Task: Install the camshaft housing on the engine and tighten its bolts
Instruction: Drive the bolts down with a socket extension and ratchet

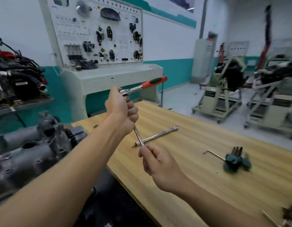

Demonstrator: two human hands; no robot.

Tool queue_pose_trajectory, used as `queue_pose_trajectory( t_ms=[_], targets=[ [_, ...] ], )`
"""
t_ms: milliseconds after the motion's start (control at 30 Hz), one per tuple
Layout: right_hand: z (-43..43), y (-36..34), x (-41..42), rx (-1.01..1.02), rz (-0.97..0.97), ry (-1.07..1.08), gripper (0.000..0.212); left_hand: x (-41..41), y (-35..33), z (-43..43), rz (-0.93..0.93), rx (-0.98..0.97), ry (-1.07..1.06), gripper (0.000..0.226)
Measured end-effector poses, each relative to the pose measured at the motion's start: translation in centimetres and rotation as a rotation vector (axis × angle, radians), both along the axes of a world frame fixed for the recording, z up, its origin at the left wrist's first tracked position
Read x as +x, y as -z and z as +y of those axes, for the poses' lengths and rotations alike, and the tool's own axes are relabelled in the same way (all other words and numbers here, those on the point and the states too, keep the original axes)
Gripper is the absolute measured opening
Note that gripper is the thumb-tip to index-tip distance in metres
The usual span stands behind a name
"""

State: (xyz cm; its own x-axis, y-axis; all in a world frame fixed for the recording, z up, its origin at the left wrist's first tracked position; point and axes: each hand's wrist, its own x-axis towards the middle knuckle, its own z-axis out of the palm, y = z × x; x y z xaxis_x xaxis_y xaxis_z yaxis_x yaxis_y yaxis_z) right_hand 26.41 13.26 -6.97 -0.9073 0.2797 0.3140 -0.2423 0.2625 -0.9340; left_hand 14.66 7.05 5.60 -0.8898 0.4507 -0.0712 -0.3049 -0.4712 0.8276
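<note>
wooden table (191, 185), left hand (121, 110) gripping ratchet (151, 82), handle up-right, right hand (158, 163) pinching its extension (137, 132)

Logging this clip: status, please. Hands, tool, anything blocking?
Left hand grips ratchet at its head. Right hand pinches extension bar at lower end. Engine untouched, at left. Nothing blocking seen.

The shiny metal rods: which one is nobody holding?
The rod lying flat on the wooden table, untouched. The other rod hangs from the orange-handled ratchet, gripped by the left hand on top and pinched by the right hand below.
</note>
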Motion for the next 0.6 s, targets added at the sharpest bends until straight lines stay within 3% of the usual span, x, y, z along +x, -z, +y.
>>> queue_pose_trajectory(
  t_ms=[167,300,433,600],
  targets=[
    [2.4,1.4,3.2,0.161,-0.043,0.257,0.032,1.0,3.4,5.4,-0.108,-0.065,0.072,0.041],
    [3.2,5.6,7.8,0.441,-0.358,0.287,0.029,-1.3,3.2,6.0,-0.143,-0.051,-0.043,0.036],
    [6.5,6.9,9.6,0.641,-0.591,0.474,0.023,-3.3,2.0,5.7,-0.111,0.016,-0.049,0.036],
    [10.4,7.1,7.2,0.81,-0.67,0.541,0.02,-0.4,4.3,7.3,-0.106,0.022,0.02,0.043]
  ],
)
